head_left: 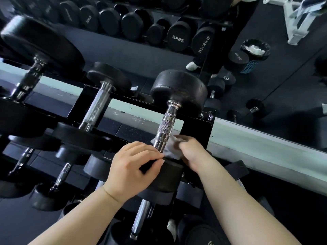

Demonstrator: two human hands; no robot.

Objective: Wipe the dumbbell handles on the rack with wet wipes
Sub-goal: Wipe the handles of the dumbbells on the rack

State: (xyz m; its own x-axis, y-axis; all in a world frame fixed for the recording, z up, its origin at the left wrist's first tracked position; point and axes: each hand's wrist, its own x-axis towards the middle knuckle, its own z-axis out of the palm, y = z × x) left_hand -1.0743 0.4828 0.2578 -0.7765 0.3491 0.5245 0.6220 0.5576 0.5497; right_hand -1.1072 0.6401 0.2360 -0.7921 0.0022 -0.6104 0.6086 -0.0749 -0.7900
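Silver knurled handle (165, 128) between black heads (178, 87); white wipe (170, 150) at its near end; blue perforated bin (249, 67) beyond it

The handle (166, 126) is bright chromed metal, glossy on its smooth collars and rough on its knurled bands. The far head (178, 89) and the near head (169, 174) are matt black rubber, and the far one is scuffed. The wet wipe (171, 151) is white, crumpled and cloth-like. At 9 o'clock, a neighbouring handle (96, 106) looks duller, with finer knurling. The rack (196, 131) is glossy black painted metal.
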